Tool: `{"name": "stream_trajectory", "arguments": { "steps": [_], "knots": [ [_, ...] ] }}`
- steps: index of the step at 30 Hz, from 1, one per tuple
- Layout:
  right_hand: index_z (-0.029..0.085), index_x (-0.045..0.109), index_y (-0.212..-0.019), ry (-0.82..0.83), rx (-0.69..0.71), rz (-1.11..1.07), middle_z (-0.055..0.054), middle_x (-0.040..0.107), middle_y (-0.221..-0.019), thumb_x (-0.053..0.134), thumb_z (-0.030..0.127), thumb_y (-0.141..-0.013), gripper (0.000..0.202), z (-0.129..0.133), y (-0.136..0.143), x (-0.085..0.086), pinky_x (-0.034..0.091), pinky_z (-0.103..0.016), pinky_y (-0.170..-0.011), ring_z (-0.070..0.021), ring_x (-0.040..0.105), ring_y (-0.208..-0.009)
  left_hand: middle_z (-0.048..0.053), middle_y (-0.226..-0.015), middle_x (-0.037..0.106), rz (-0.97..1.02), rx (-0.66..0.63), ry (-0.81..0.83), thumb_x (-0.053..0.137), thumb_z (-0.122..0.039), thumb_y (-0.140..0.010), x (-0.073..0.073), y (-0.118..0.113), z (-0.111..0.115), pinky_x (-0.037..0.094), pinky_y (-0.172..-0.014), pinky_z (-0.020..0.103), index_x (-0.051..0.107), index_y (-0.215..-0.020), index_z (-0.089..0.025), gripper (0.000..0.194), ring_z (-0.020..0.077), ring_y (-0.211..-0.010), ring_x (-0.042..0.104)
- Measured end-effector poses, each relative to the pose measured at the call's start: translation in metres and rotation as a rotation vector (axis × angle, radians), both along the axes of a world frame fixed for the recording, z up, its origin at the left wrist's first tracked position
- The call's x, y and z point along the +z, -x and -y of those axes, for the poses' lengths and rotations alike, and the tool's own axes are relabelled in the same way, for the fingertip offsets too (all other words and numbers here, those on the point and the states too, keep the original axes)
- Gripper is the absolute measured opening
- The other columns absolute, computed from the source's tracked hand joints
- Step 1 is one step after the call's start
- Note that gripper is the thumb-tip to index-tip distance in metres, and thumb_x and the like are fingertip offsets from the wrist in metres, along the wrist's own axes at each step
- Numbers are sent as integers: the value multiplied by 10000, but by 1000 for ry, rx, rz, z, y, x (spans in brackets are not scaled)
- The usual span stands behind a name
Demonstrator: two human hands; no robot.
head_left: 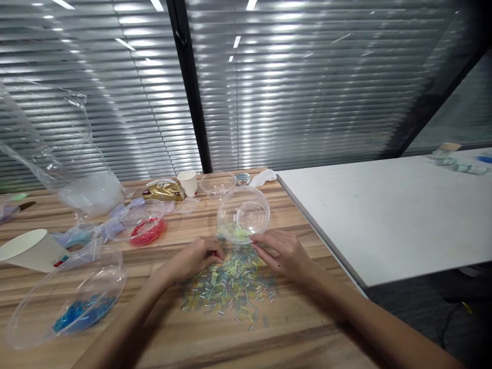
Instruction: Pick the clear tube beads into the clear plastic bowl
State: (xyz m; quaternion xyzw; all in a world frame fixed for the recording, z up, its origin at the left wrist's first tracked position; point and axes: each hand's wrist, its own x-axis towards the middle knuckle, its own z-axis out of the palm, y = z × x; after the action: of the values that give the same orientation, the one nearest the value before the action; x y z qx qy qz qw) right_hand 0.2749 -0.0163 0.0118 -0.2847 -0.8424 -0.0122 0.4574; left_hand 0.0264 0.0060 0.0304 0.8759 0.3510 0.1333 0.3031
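Observation:
My right hand (286, 253) pinches the near rim of a clear plastic bowl (253, 205), which is tilted toward me. Some yellow-green beads lie in the lower part of that bowl. Just in front of it, a pile of small tube-shaped beads (234, 287) in yellow, green and pale blue is spread over the wooden table (300, 333). At the left side of the pile is my left hand (200, 256), its fingers curled together close to the beads. What those fingers hold, if anything, is hidden.
Clear bowls with blue beads (79, 312) and red beads (148, 231) stand to the left. Paper cups (36, 251), a gold tissue pack (163, 190), another clear bowl (218, 185) and a plastic bag (90, 192) sit farther back. A white table (384, 215) adjoins on the right.

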Motion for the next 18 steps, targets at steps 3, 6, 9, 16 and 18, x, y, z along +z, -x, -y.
{"name": "stream_trajectory", "arguments": {
  "steps": [3, 6, 9, 16, 18],
  "knots": [
    [150, 612, -967, -2, -11, 1, -60, 696, -824, 535, 135, -869, 126, 1, 0, 1, 498, -254, -632, -156, 652, -701, 13, -785, 641, -6, 39, -20, 522, -73, -809, -1, 1, 0, 428, -674, 226, 614, -790, -155, 125, 127, -734, 577],
    [145, 613, -949, 5, -9, 21, -56, 692, -800, 524, 138, -876, 115, 1, 1, 1, 490, -251, -610, -154, 645, -680, 8, -799, 635, 23, 92, -81, 515, -83, -823, -2, 3, -1, 427, -686, 231, 593, -818, -160, 110, 126, -741, 572],
    [140, 613, -948, 9, 4, 30, -56, 687, -781, 521, 141, -879, 115, 1, 2, 0, 483, -246, -597, -152, 639, -668, 11, -813, 636, 72, 114, -122, 513, -127, -849, 0, 3, -2, 432, -690, 233, 589, -831, -162, 85, 125, -746, 573],
    [151, 613, -953, 6, 4, 11, -55, 689, -788, 528, 144, -876, 115, 1, 1, 1, 486, -249, -619, -150, 642, -679, 19, -819, 646, 169, 164, -273, 501, -161, -869, 5, 1, 0, 453, -700, 245, 617, -865, -175, 116, 133, -755, 579],
    [147, 613, -950, 1, -1, 14, -56, 687, -787, 525, 143, -876, 115, 1, 1, 2, 485, -247, -611, -149, 640, -673, 22, -817, 650, 194, 178, -324, 515, -188, -871, 6, 1, 0, 457, -701, 248, 618, -863, -174, 104, 136, -757, 583]
  ]
}}
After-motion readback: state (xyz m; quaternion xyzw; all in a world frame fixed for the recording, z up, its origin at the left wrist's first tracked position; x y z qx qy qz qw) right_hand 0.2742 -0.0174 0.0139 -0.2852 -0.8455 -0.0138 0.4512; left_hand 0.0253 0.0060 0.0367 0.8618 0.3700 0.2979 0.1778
